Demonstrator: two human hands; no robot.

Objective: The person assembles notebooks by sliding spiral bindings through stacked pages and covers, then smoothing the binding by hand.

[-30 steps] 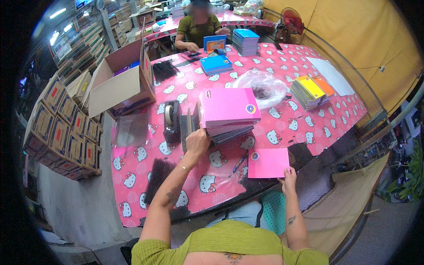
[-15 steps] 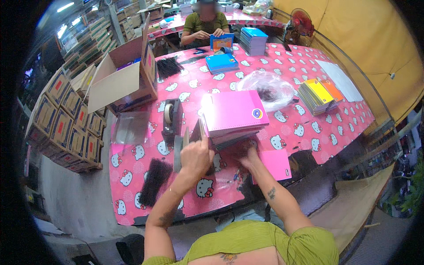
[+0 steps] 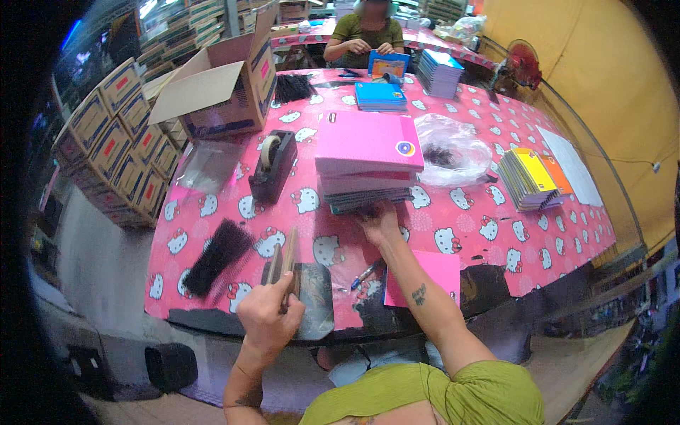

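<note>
A stack of pink notebooks (image 3: 368,159) stands in the middle of the pink patterned table (image 3: 489,234). My right hand (image 3: 379,221) reaches to the bottom front of this stack and touches the lowest dark books. My left hand (image 3: 273,315) is near the table's front edge, closed on a thin brownish board or book (image 3: 285,258) held edge-on and upright. Under it lies a shiny dark plastic sleeve (image 3: 317,297). A pink sheet (image 3: 428,276) and a blue pen (image 3: 365,273) lie beside my right forearm.
A black tape dispenser (image 3: 273,166) and a bundle of black spiral bindings (image 3: 219,255) are at the left. An open cardboard box (image 3: 219,78), a clear plastic bag (image 3: 453,152), coloured notebooks (image 3: 531,177) and blue books (image 3: 380,95) lie further off. Another person (image 3: 368,32) sits opposite.
My left hand left the pink stack and came down to the front edge holding the thin board. My right hand left the pink sheet and reached up to the stack's base.
</note>
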